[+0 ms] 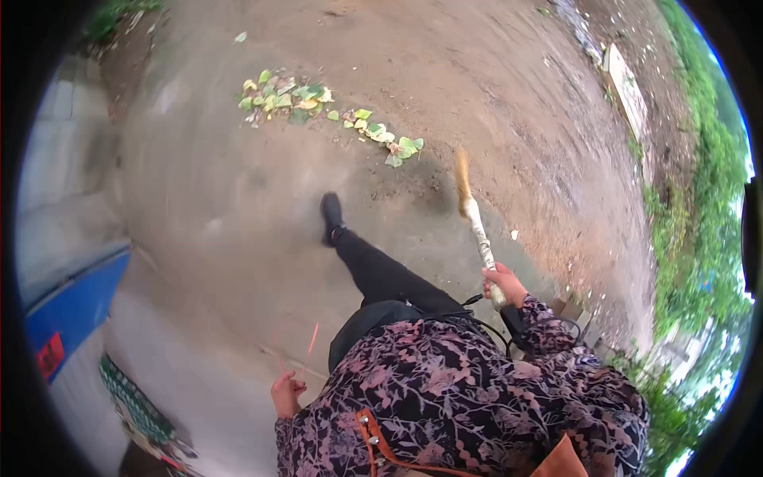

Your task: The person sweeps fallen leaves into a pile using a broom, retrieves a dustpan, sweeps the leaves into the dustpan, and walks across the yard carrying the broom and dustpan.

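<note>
My right hand [504,284] is wrapped round the pale, wrapped handle of a short broom [480,232]. Its narrow brown head [462,179] points away from me, near the ground and to the right of the leaves. A strip of yellow and green fallen leaves [282,99] lies ahead on the ground, with its nearer end [405,149] close to the broom head. Low at my left side, my left hand [288,393] has curled fingers. Thin reddish lines [312,338] show beside it; what it grips, if anything, I cannot make out.
Damp concrete and brown soil [524,119] spread ahead. One dark shoe [332,216] is forward on the ground. At left stand a pale wall [67,159] and a blue panel [79,306], with a green patterned item [137,397] below. Bushes [699,238] line the right side.
</note>
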Available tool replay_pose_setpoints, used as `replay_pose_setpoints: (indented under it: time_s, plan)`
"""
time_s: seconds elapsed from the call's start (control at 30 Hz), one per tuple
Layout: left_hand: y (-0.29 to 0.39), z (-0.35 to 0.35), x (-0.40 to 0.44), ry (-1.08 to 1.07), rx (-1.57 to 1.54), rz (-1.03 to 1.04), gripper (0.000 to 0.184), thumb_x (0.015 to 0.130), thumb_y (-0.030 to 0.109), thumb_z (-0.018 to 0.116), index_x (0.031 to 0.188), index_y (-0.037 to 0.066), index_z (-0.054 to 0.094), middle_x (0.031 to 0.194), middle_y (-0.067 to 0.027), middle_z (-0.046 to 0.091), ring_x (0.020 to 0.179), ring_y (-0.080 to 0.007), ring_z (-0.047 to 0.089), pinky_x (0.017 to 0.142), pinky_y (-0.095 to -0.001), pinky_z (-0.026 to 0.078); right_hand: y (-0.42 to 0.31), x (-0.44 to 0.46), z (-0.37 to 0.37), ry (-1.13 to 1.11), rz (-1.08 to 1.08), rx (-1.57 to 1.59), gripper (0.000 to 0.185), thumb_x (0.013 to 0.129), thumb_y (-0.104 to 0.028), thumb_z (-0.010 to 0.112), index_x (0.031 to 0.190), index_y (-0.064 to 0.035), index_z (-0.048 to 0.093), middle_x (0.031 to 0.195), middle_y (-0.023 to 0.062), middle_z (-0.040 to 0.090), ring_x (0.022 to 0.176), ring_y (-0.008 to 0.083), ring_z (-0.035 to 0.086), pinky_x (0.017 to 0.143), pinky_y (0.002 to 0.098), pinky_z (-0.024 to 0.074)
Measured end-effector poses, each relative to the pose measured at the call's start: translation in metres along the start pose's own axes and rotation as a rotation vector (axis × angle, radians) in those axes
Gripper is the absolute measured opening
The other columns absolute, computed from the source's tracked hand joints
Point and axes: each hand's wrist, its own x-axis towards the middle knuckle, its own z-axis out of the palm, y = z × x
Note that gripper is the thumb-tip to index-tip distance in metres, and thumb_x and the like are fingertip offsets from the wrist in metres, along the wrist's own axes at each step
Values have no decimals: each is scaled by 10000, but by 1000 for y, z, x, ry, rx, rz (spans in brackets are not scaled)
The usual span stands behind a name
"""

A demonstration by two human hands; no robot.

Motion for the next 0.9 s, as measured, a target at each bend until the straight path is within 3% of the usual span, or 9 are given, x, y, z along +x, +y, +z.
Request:
replay_pose_setpoints:
  time_s: [0.07,0.17,0.23,0.4,0.53,0.6,0.63,0.77,0.9]
  plan:
    - [35,-7,21,-19,89,12,340,730,34,439,1033,-103,512,688,-131,587,613,-197,588,585,-278,515,34,64,-5,34,37,220,126,826,-100,553,891,-65,452,603,40,499,483,165,512,441,317,459]
    - [95,-34,57,-34,227,43,338,730,46,451,1031,-93,514,678,-127,585,614,-200,589,581,-280,515,67,180,27,-45,32,364,82,800,-68,563,824,-61,486,599,50,510,482,182,526,433,340,461]
    - [140,-57,67,-34,258,71,333,732,53,459,1030,-83,517,673,-116,584,621,-196,584,594,-276,509,12,167,118,-80,45,321,118,773,-61,577,769,-67,459,560,28,477,445,181,505,415,343,447]
    - [235,-90,69,38,195,242,307,746,54,461,1018,-77,521,667,-96,578,628,-187,570,623,-267,497,-95,169,294,-182,-5,219,155,764,-44,571,849,-79,446,577,26,484,459,160,517,395,319,451]
    - [257,-126,93,-29,342,417,299,753,53,458,1015,-76,524,667,-100,576,624,-184,574,619,-270,500,-167,178,364,-374,-111,42,258,757,-29,566,971,-76,429,641,33,502,492,144,527,405,299,446]
    - [287,-113,87,1,228,138,294,757,41,448,1014,-77,531,671,-109,579,619,-181,579,621,-273,502,-197,179,388,-480,-138,-23,471,741,-28,583,1174,-56,398,686,50,526,511,145,530,416,294,444]
    - [302,-114,91,4,233,147,294,757,41,448,1014,-77,531,671,-109,579,619,-181,579,621,-273,502,-204,173,394,-484,-143,-16,471,741,-28,583,1174,-56,398,686,50,526,511,145,530,416,294,444]
    - [353,-132,117,-47,266,175,294,757,23,435,1012,-84,535,669,-118,584,615,-188,583,605,-278,508,-190,145,376,-283,-189,-120,859,700,-1,625,1411,-91,152,781,77,567,571,137,527,486,280,456]
    - [414,-163,175,-85,358,174,285,759,13,442,1012,-76,537,675,-111,579,622,-186,578,619,-271,509,-123,91,353,5,-220,-55,767,690,26,607,1367,-44,254,799,86,562,563,139,524,489,284,453]
